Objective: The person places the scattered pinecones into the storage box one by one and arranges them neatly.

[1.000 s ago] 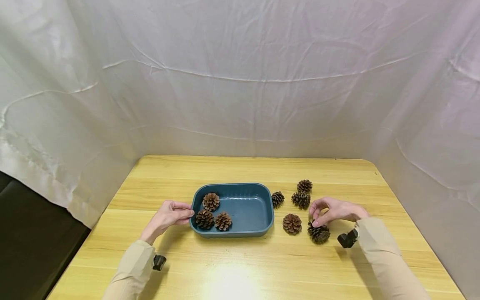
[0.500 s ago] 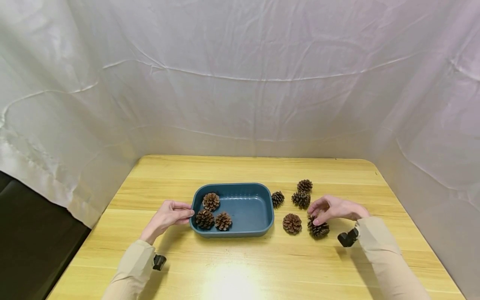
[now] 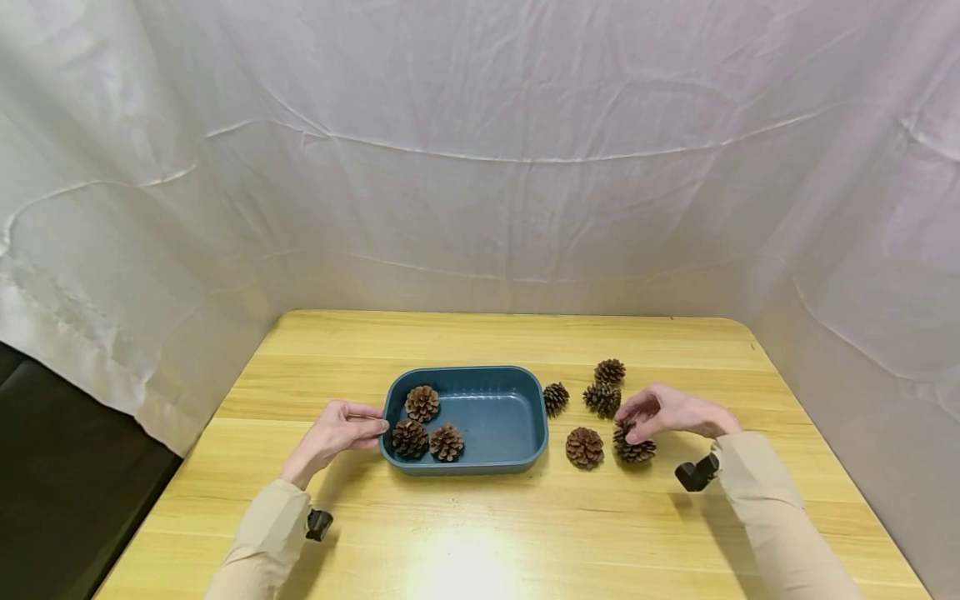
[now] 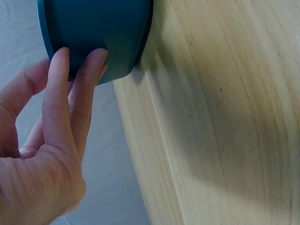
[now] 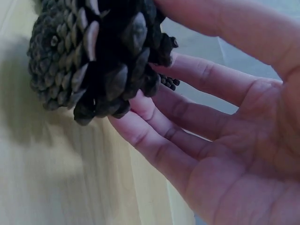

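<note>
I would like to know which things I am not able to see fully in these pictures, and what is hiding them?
Held pine cone: right wrist view, cut off by the top edge; head view, partly covered by the right hand.
Blue tray: left wrist view, cut off by the top edge.
Small dark scales: right wrist view, mostly hidden by the right hand and cone; whose, I cannot tell.

Head view — high; wrist views — close
</note>
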`<state>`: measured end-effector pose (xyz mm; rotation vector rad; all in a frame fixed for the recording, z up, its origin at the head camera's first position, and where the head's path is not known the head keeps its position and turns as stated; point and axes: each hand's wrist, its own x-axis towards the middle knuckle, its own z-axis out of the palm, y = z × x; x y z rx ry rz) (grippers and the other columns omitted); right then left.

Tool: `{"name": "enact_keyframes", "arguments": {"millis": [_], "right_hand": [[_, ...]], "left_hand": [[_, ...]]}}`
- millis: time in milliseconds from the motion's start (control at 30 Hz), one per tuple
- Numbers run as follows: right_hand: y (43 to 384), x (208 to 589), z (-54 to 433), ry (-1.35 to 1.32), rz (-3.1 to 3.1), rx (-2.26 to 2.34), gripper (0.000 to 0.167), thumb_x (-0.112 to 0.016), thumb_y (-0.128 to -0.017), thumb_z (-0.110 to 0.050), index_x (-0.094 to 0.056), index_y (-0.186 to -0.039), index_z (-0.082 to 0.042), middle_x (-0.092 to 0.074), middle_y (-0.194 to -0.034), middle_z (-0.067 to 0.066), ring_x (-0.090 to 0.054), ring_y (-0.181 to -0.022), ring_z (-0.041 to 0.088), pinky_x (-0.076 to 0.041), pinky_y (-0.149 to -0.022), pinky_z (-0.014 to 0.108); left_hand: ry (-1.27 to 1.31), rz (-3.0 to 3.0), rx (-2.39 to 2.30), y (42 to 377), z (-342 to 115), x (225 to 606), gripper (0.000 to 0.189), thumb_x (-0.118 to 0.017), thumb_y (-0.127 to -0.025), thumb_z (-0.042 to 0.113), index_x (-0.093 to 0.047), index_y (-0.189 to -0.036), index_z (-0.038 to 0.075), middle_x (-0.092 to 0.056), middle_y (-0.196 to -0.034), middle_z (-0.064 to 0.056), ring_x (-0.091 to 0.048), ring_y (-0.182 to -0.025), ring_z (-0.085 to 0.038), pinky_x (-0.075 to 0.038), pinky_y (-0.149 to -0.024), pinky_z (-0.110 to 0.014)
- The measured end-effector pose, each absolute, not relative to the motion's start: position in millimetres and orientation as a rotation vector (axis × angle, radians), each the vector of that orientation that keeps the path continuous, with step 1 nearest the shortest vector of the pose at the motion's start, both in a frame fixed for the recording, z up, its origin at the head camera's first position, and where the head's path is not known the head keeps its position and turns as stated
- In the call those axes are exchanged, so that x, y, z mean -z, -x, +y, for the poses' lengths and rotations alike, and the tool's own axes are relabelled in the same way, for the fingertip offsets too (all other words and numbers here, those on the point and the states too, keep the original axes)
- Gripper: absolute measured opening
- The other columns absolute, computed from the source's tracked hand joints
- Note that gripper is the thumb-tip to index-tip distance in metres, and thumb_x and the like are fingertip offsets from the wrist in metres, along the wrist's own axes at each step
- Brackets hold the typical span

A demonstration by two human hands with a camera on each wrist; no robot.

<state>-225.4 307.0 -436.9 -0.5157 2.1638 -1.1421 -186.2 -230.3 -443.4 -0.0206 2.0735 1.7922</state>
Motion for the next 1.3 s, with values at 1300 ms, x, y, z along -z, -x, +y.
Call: {"name": "enact_keyframes", "arguments": {"millis": [1300], "right_hand": [[237,406,266,0.667,2.489,1.222,0.045,-0.083,-0.082,-0.021,-0.068,-0.119,-0.002,-0.069,-0.099,0.011,-0.060,-0.085,0.013,-0.057,-0.075,0.023]], "left_hand": [[0.029,2.104,-1.762,186,-228,441,0.047,-0.066,-0.094,0.001,-0.050,-0.129,-0.025,-0.078,-0.099,-0.009,-0.072,-0.079,-0.004,-0.065,-0.077,-0.023]]}}
